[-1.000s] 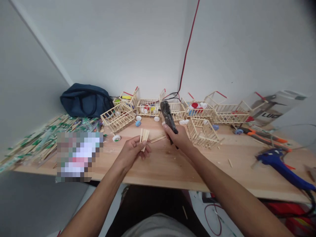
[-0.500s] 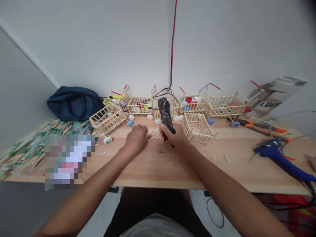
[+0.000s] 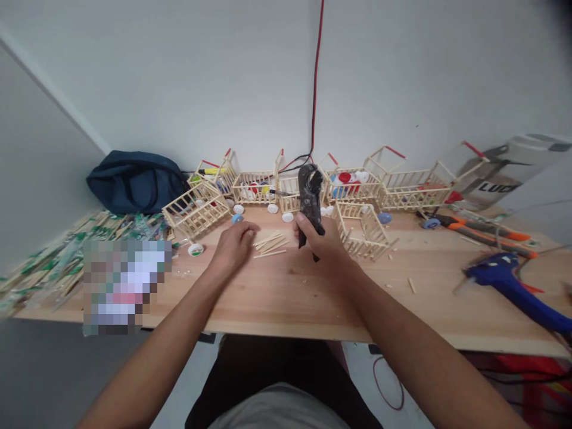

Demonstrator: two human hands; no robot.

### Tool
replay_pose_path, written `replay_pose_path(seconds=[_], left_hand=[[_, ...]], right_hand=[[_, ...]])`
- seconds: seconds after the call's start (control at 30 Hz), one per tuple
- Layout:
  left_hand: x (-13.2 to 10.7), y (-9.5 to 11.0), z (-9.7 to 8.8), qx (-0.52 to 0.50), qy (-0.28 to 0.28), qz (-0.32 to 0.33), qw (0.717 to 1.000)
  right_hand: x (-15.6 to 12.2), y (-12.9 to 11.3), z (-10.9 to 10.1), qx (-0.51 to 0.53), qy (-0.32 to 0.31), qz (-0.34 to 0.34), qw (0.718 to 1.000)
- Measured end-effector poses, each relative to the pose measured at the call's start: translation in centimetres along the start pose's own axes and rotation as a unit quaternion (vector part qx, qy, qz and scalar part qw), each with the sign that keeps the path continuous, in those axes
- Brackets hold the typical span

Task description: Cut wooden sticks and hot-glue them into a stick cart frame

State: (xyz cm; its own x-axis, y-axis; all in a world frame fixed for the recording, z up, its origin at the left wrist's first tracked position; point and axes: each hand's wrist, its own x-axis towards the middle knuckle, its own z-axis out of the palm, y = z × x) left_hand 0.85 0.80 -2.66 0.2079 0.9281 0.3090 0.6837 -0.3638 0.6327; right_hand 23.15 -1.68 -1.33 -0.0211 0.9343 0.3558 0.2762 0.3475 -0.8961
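Observation:
My right hand (image 3: pixel 325 244) is wrapped round a black glue gun (image 3: pixel 310 201), held upright over the wooden table (image 3: pixel 286 292). My left hand (image 3: pixel 233 244) rests palm down on the table with its fingers curled loosely; nothing shows in it. Just right of its fingertips, between the two hands, lie several short wooden sticks (image 3: pixel 269 243). A small stick cart (image 3: pixel 361 236) stands right beside my right hand.
A row of stick carts (image 3: pixel 286 187) with coloured bottle caps lines the wall. A dark blue bag (image 3: pixel 131 182) and green-wrapped stick packets (image 3: pixel 53 262) lie at left. A blue glue gun (image 3: pixel 513 286) and orange-handled pliers (image 3: pixel 482 231) lie at right. A red cable (image 3: pixel 316 83) hangs down the wall.
My left hand held the sticks up a second ago; it has laid them on the table and drawn back to the left. The black glue gun now stands more upright.

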Motion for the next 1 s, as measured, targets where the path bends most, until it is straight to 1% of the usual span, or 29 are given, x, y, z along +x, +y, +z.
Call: replay_pose_path(seconds=[0.1,0.17,0.3,0.47,0.57,0.67,0.77,0.83,0.9,1.0], left_hand=[[-0.5,0.6,0.2,-0.001,0.0,0.004,1.0],[-0.8,1.1,0.3,0.001,0.022,0.015,1.0],[-1.2,1.7,0.3,0.046,0.053,0.047,0.996],[-1.3,1.8,0.2,0.061,0.093,0.056,0.992],[-1.3,2.1,0.0,0.059,0.106,0.063,0.991],[-1.4,2.5,-0.7,0.045,0.119,0.066,0.99],[-2.1,2.9,-2.5,0.018,0.151,0.072,0.986],[-2.9,3.1,-4.4,0.01,0.17,0.074,0.983],[-4.1,2.9,-6.8,0.02,0.192,0.058,0.979],[-5.9,1.5,-11.3,0.054,0.239,-0.013,0.969]], right_hand=[[0.0,0.0,0.0,0.006,0.01,-0.004,1.0],[0.0,0.1,0.0,0.01,0.019,-0.005,1.0],[0.0,0.2,0.0,0.024,0.021,-0.005,0.999],[-0.3,0.1,0.3,0.029,0.004,0.009,1.0],[-0.5,0.0,0.4,0.025,-0.009,0.006,1.0],[-0.6,0.1,0.5,0.023,-0.014,-0.001,1.0],[-0.7,0.3,0.5,0.015,-0.011,-0.002,1.0],[-0.7,0.4,0.5,0.008,-0.006,-0.003,1.0],[-0.8,0.5,0.5,0.005,-0.006,-0.004,1.0],[-0.8,0.7,0.5,0.002,-0.014,-0.012,1.0]])
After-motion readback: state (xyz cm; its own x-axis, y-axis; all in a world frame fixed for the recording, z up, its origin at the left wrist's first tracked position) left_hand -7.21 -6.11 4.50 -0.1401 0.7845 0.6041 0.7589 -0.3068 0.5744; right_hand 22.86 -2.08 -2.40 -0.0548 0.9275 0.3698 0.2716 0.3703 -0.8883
